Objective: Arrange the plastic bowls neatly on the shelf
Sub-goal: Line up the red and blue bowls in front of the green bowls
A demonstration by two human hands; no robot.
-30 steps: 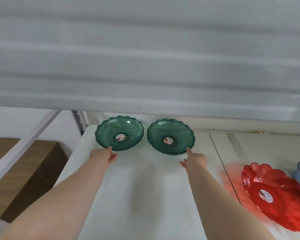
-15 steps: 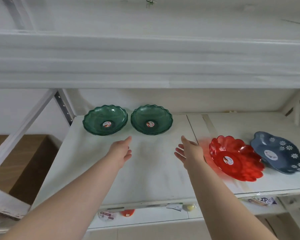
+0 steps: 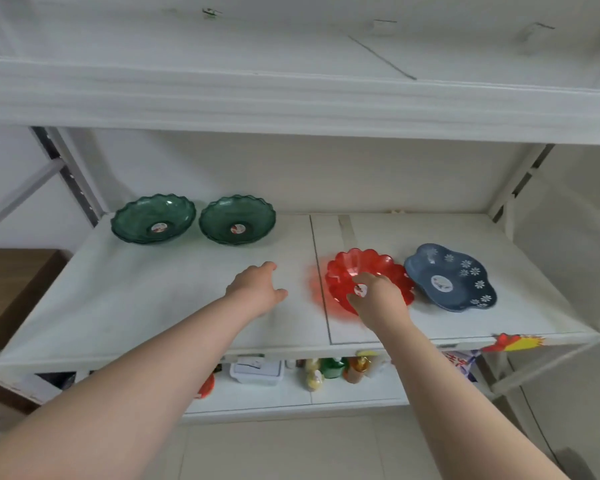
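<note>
Two green scalloped plastic bowls stand side by side at the back left of the white shelf (image 3: 136,306): the left green bowl (image 3: 153,218) and the right green bowl (image 3: 237,218). A red scalloped bowl (image 3: 347,271) lies right of the middle, and a blue flowered bowl (image 3: 451,277) touches its right side. My right hand (image 3: 378,297) reaches over the red bowl's near part, fingers spread, covering its centre; no grip shows. My left hand (image 3: 257,289) hovers open above the bare shelf, left of the red bowl.
An upper shelf board (image 3: 291,98) overhangs close above. Below, a lower shelf (image 3: 291,393) holds a white container (image 3: 257,372) and small bottles (image 3: 329,370). A metal upright (image 3: 73,174) stands at the back left, a brown wooden surface (image 3: 11,285) further left.
Both hands have drawn back from the green bowls and swung right. My right hand went from the bare shelf to over the red bowl. The view has pulled back.
</note>
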